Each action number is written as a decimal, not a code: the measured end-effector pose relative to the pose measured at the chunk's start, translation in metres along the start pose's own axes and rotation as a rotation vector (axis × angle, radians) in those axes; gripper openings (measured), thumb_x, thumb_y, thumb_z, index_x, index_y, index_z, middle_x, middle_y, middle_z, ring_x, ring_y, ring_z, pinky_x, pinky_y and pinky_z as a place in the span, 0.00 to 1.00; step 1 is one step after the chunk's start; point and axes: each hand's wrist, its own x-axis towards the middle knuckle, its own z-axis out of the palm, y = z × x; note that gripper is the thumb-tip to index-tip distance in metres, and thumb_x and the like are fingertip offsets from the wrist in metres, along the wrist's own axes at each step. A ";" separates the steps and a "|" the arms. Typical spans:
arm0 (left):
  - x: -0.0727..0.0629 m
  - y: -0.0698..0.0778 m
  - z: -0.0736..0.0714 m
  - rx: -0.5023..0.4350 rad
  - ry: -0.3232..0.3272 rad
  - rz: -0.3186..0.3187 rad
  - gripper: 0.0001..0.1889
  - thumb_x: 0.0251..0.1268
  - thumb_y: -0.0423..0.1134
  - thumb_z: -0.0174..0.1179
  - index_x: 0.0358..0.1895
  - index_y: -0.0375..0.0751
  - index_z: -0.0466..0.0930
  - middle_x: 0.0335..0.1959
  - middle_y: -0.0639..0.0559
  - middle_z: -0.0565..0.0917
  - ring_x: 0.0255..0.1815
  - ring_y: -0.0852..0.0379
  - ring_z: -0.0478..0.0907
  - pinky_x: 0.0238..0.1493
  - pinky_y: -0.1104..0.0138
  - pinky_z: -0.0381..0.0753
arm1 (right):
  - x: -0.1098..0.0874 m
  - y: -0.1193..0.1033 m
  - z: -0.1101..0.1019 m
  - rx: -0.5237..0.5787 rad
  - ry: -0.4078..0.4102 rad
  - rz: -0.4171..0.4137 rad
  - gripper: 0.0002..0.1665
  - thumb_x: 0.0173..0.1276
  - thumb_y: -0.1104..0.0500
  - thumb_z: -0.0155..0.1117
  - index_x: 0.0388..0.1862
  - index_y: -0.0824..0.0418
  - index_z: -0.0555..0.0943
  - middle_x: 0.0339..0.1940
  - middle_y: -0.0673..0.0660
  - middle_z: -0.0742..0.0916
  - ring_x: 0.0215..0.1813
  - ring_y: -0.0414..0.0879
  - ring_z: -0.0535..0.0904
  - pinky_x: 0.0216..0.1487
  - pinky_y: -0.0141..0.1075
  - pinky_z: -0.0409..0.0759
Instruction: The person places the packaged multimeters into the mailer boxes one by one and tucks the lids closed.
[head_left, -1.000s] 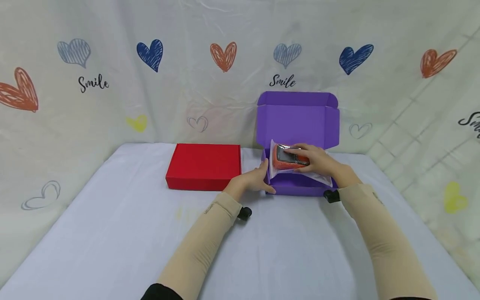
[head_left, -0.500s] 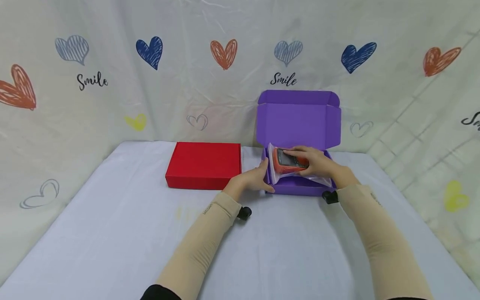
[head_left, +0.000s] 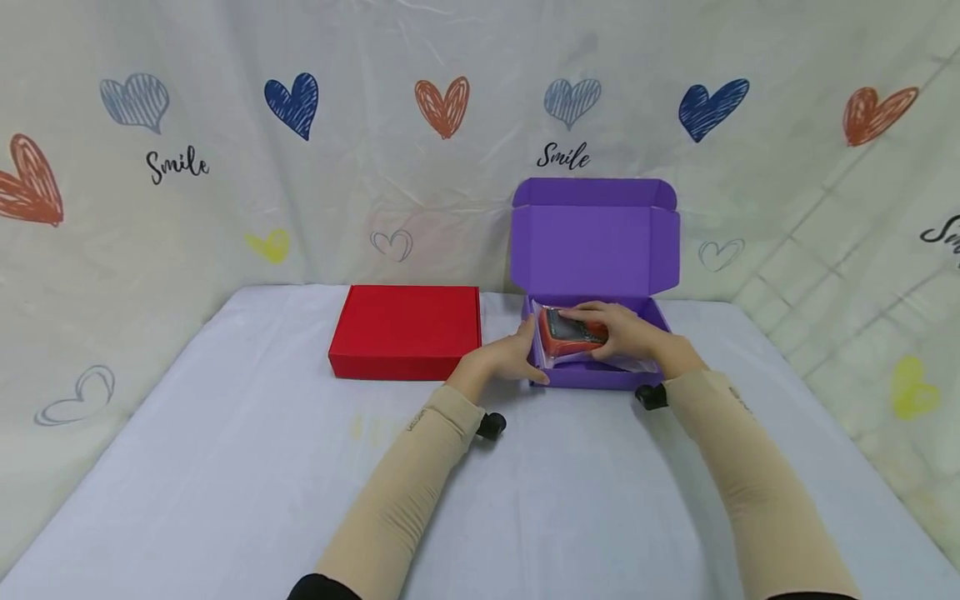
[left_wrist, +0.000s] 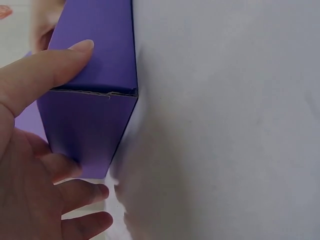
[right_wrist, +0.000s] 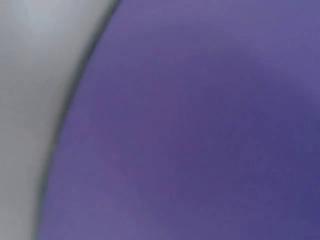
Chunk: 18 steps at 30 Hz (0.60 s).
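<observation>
A purple cardboard box [head_left: 585, 380] stands on the table, its lid raised at the back. My left hand [head_left: 506, 358] holds its front left corner; in the left wrist view the thumb [left_wrist: 72, 60] lies on the front wall and fingers touch the side wall. Inside the box, my right hand [head_left: 628, 329] grips an orange handheld device [head_left: 553, 337] with a dark screen, wrapped in a clear plastic bag. The device slants slightly, and the hand covers its right end. Only blurred purple cardboard [right_wrist: 200, 125] fills most of the right wrist view.
A closed red box [head_left: 408, 325] sits just left of the purple one, close to my left hand. White cloth [head_left: 225, 467] covers the table. Behind hangs a pale sheet [head_left: 337, 183] printed with hearts, right behind the raised lid.
My right hand has lowered the bagged orange device deeper into the purple box and slightly left. The bag's upper edge has sunk with it. My left hand stays on the box corner.
</observation>
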 end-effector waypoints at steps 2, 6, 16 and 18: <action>-0.001 0.000 0.000 -0.011 -0.001 0.004 0.62 0.67 0.47 0.70 0.82 0.40 0.23 0.85 0.43 0.37 0.84 0.50 0.38 0.80 0.59 0.43 | 0.001 -0.001 -0.001 -0.005 -0.008 0.009 0.47 0.61 0.65 0.76 0.79 0.56 0.68 0.74 0.70 0.70 0.69 0.71 0.66 0.66 0.68 0.64; -0.002 0.000 0.001 -0.006 0.003 0.002 0.62 0.67 0.47 0.70 0.82 0.40 0.23 0.85 0.43 0.36 0.84 0.50 0.38 0.80 0.60 0.43 | 0.002 -0.002 -0.003 0.018 -0.046 0.046 0.48 0.60 0.67 0.74 0.79 0.57 0.67 0.76 0.70 0.68 0.74 0.73 0.60 0.70 0.73 0.51; -0.004 0.002 0.005 0.016 0.021 -0.036 0.62 0.68 0.50 0.69 0.83 0.43 0.23 0.85 0.45 0.37 0.83 0.40 0.41 0.80 0.53 0.46 | 0.001 0.001 0.005 0.047 -0.118 0.167 0.53 0.62 0.63 0.72 0.84 0.53 0.58 0.83 0.70 0.53 0.80 0.74 0.44 0.68 0.79 0.32; -0.005 0.003 0.003 0.035 0.021 -0.044 0.61 0.68 0.51 0.69 0.83 0.43 0.23 0.85 0.45 0.38 0.83 0.40 0.42 0.80 0.53 0.46 | 0.001 0.000 0.006 0.049 -0.119 0.175 0.53 0.63 0.62 0.71 0.84 0.52 0.57 0.83 0.69 0.52 0.80 0.73 0.43 0.68 0.78 0.32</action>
